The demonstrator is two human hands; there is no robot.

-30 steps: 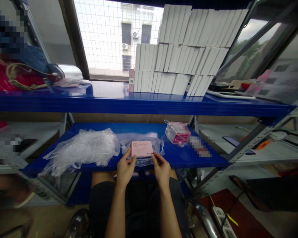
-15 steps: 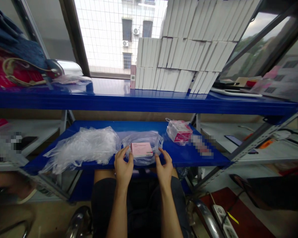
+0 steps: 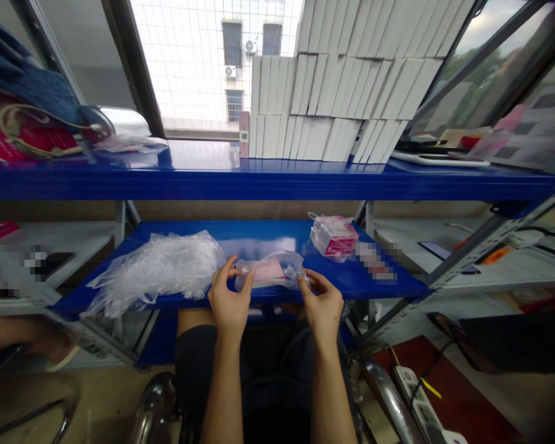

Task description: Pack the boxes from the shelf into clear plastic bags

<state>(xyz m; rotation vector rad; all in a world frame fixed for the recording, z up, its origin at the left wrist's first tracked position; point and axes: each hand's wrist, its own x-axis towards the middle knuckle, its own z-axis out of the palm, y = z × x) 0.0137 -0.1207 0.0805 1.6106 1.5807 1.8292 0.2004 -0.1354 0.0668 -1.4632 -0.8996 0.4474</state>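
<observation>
A small pink box [image 3: 268,271] lies under clear plastic near the front edge of the blue shelf. The clear plastic bag [image 3: 292,260] covers it, crinkled and partly folded over. At the left end, my left hand [image 3: 231,296] is closed on the bag, thumb and fingers at the box's corner. My right hand [image 3: 321,299] pinches the bag's right end between thumb and fingers. Left of them spreads a loose pile of clear bags [image 3: 166,265]. To the right sits a bundle of pink boxes [image 3: 333,237] wrapped in clear plastic.
Tall stacks of white boxes [image 3: 324,92] stand on the upper blue shelf [image 3: 203,179], which runs above the work surface. Metal shelf posts [image 3: 393,277] flank the sides. A power strip [image 3: 416,401] lies at the lower right. Another person's arm [image 3: 23,342] shows at the left.
The plastic has been drawn over the pink box, which was lying uncovered on top of it. My right hand has moved slightly right and closed on the bag's end.
</observation>
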